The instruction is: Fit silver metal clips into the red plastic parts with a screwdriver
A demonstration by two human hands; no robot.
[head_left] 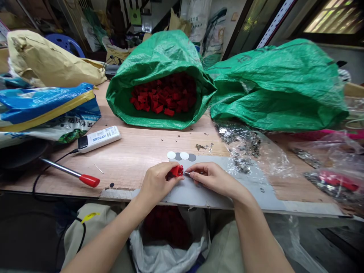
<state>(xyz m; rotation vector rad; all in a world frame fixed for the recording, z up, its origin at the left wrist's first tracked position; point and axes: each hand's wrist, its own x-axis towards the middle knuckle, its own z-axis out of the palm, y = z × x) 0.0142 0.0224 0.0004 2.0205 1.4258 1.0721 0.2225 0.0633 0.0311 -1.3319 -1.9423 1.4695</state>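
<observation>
My left hand (156, 182) grips a small red plastic block (176, 170) just above the near edge of the wooden table (136, 151). My right hand (209, 176) pinches a thin metal pin (186, 173) whose tip touches the block's right side. An open green sack (159, 72) full of the same red blocks (165, 94) lies on its side behind my hands. Below the table edge, a white bag (167, 254) between my knees holds more red blocks.
A second green sack (278, 83) lies at the right. Clear plastic bags with small metal parts (241, 144) spread to the right. A white remote-like device (98, 138), a red-handled tool (71, 172), a blue bag (45, 110) and brown paper sack (48, 60) sit at the left.
</observation>
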